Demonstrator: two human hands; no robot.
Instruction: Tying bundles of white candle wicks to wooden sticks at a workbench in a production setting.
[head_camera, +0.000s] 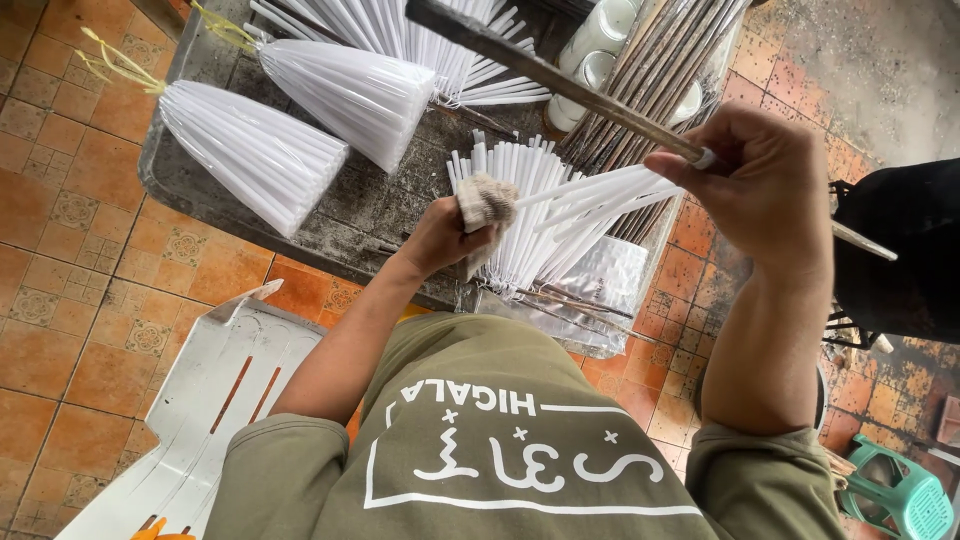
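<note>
1. The left hand grips a wadded cloth against loose white tubes on the grey worktop.
2. The right hand, at three o'clock from the cloth, holds a thin metal rod.
3. Two wrapped white tube bundles lie at ten o'clock.

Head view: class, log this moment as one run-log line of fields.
left hand: holds cloth wad | right hand: grips metal rod | white sticks: fanned between hands | tray: tied bundles
</note>
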